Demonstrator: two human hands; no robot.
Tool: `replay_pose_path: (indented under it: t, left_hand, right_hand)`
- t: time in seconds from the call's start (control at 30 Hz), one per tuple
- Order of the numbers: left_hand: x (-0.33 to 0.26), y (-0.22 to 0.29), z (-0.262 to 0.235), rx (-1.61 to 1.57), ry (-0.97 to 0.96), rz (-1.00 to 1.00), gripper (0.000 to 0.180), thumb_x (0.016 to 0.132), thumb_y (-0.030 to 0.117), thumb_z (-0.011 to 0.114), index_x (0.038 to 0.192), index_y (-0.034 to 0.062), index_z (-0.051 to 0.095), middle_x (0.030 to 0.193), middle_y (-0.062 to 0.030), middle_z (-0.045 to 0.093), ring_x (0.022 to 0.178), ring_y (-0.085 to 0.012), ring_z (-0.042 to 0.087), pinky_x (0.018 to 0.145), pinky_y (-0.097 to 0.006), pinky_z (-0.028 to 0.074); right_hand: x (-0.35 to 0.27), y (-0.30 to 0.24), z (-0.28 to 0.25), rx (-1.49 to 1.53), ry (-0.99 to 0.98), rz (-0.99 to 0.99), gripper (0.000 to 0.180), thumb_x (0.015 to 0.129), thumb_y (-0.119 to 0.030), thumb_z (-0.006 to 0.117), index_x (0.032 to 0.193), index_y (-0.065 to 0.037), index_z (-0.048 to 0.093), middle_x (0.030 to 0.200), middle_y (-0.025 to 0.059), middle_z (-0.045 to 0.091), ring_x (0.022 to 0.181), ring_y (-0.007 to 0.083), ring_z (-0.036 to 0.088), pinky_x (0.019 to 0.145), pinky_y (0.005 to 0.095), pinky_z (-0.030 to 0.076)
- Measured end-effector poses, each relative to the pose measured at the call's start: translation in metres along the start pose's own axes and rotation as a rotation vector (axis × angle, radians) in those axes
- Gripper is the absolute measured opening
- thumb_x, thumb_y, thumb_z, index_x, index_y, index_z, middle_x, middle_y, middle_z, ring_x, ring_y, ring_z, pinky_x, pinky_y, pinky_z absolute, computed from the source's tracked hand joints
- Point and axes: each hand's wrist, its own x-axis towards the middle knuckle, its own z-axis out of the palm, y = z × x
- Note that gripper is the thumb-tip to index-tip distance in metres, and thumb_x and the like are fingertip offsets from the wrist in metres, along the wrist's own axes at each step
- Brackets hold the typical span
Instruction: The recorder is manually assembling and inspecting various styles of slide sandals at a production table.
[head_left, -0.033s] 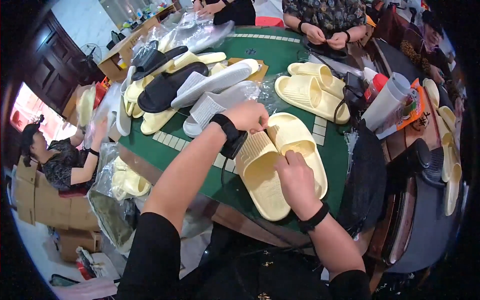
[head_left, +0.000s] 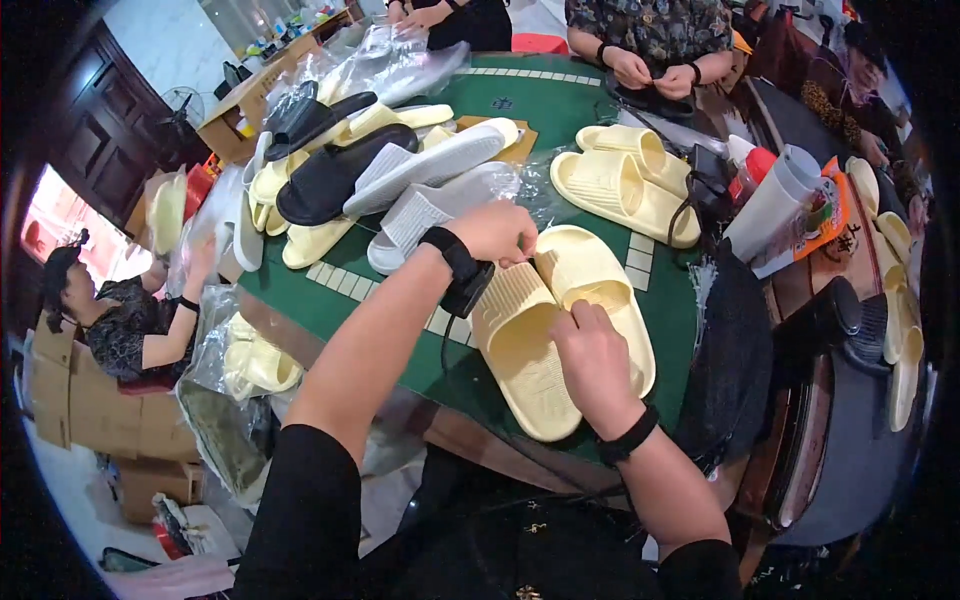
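Note:
A pair of pale yellow slide slippers lies side by side in front of me on the green table mat, the left slipper slightly nearer than the right slipper. My left hand is closed in a pinch over the toe end of the left slipper; whatever its fingertips hold is too small to make out. Bent over the straps where the two slippers meet, my right hand has its fingers pressed together, and their tips are partly hidden. Dark bands circle both wrists.
Yellow, black and grey slippers are heaped to the left. Another yellow pair sits beyond my hands, near a white cup and a dark cable. More slippers line the right side. Other people work around the table.

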Motion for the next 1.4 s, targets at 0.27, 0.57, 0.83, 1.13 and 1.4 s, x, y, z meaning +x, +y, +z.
replay_pose_path:
  t: [0.27, 0.57, 0.83, 1.13, 1.4]
  left_hand:
    - [-0.008, -0.001, 0.011, 0.234, 0.119, 0.02, 0.005, 0.072, 0.009, 0.067, 0.076, 0.0093, 0.067, 0.067, -0.0077, 0.066, 0.065, -0.0262, 0.065, 0.06, -0.039, 0.05]
    - [-0.026, 0.004, -0.004, 0.258, 0.327, -0.019, 0.008, 0.077, 0.012, 0.067, 0.079, 0.0077, 0.061, 0.076, -0.0125, 0.065, 0.076, -0.0332, 0.064, 0.068, -0.044, 0.049]
    - [-0.044, -0.009, 0.008, -0.119, 0.583, 0.102, 0.009, 0.08, 0.01, 0.067, 0.082, 0.0026, 0.062, 0.076, -0.0141, 0.065, 0.076, -0.0305, 0.064, 0.067, -0.04, 0.049]
    - [-0.056, -0.013, 0.012, -0.48, 0.622, 0.083, 0.008, 0.08, 0.003, 0.068, 0.086, -0.0005, 0.065, 0.077, -0.0107, 0.068, 0.075, -0.018, 0.066, 0.07, -0.032, 0.051]
    - [-0.06, -0.017, 0.031, -0.521, 0.687, 0.293, 0.007, 0.078, 0.002, 0.067, 0.084, 0.0004, 0.065, 0.08, -0.0106, 0.069, 0.077, -0.0204, 0.066, 0.073, -0.032, 0.051]
  right_hand:
    - [0.001, -0.001, -0.001, -0.017, -0.01, 0.001, 0.012, 0.07, 0.0, 0.061, 0.082, -0.002, 0.057, 0.082, 0.0114, 0.054, 0.08, 0.0259, 0.059, 0.059, 0.0347, 0.054]
    - [0.001, 0.001, -0.002, 0.073, -0.007, 0.04, 0.009, 0.077, -0.004, 0.062, 0.085, -0.002, 0.058, 0.084, 0.0119, 0.054, 0.083, 0.0282, 0.059, 0.063, 0.0386, 0.053]
    - [0.004, -0.016, -0.037, 0.077, 0.056, 0.044, 0.015, 0.082, -0.015, 0.068, 0.088, -0.005, 0.058, 0.087, 0.0106, 0.056, 0.077, 0.0292, 0.061, 0.059, 0.0407, 0.052]
    - [0.07, -0.037, -0.079, 0.039, 0.101, -0.073, 0.021, 0.077, -0.005, 0.069, 0.096, -0.002, 0.061, 0.091, 0.0129, 0.06, 0.088, 0.0329, 0.059, 0.071, 0.0413, 0.051]
    - [0.112, 0.007, 0.012, 0.249, -0.091, -0.089, 0.016, 0.081, -0.005, 0.061, 0.096, -0.001, 0.063, 0.094, 0.0197, 0.064, 0.093, 0.0383, 0.06, 0.081, 0.0446, 0.049]
